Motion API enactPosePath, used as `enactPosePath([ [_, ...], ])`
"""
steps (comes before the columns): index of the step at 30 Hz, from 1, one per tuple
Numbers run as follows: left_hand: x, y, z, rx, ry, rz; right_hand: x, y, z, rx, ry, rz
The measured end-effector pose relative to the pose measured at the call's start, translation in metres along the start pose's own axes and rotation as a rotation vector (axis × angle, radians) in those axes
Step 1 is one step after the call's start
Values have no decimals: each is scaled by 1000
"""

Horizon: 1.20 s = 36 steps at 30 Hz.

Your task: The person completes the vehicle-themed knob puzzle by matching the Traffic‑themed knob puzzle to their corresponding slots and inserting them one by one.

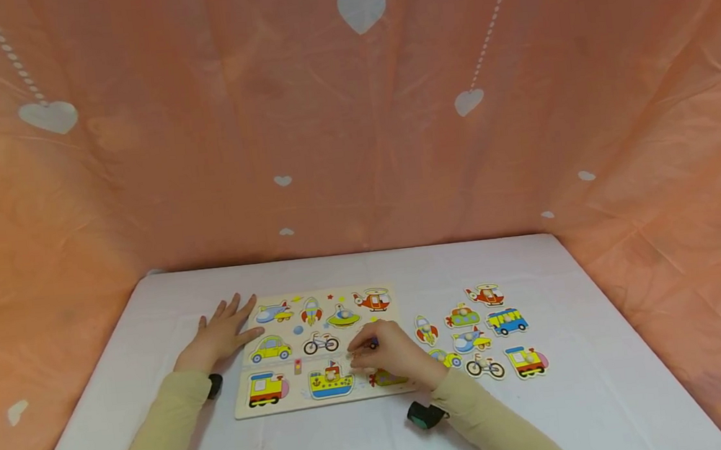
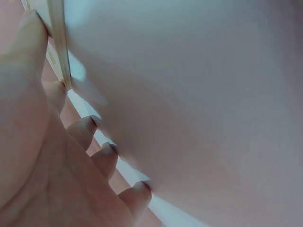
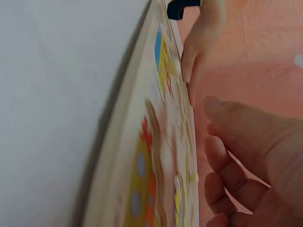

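A pale wooden puzzle board [image 1: 300,390] with printed vehicles lies on the white table. At its left edge, my left hand [image 1: 218,336] is spread flat, the thumb [image 2: 35,35] on the board and the other fingertips on the table. Over the board's right part hovers my right hand [image 1: 389,356], thumb and fingers loosely bent, just right of the ship piece [image 1: 331,381]. The right wrist view shows nothing between its thumb [image 3: 227,105] and fingers. The ship, with its knob, sits in the lower row; a flying saucer piece [image 1: 343,316] sits in the upper row.
Right of the board lie several loose knobbed pieces: a helicopter [image 1: 487,294], bus [image 1: 508,321], submarine [image 1: 463,315], rocket [image 1: 426,331], plane [image 1: 472,339], car [image 1: 445,358], bicycle [image 1: 485,367] and train [image 1: 526,362]. A pink curtain [image 1: 325,127] hangs behind the table.
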State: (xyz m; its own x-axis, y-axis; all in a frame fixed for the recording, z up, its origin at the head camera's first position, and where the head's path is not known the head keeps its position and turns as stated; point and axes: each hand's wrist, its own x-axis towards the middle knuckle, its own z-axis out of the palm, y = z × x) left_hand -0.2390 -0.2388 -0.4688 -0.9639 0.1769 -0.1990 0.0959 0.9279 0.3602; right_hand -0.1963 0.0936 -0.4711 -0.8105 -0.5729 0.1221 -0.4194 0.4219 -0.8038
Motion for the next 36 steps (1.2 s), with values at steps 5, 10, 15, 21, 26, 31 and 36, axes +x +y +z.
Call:
enactPosePath([
  [5,1,-2,0,7,2,4,-5,7,-16,12,15,34],
  [10,1,-3,1,8,0,8,-11,12,-31,-68,51,82],
  [15,2,-3,0,5,-6,0,-17,13,-45,-78,90,98],
  [21,1,-1,-1,2,-9,-8,-25,17,-61,-112,138,91],
  [26,0,0,-2,4,-11,-5,-32,23,-71,-109,185,136],
  [31,-1,0,-2,3,-8,-4,-38,36,-78,-108,196,214],
  [36,1,-2,0,3,0,1,-42,48,-84,-79,189,231],
])
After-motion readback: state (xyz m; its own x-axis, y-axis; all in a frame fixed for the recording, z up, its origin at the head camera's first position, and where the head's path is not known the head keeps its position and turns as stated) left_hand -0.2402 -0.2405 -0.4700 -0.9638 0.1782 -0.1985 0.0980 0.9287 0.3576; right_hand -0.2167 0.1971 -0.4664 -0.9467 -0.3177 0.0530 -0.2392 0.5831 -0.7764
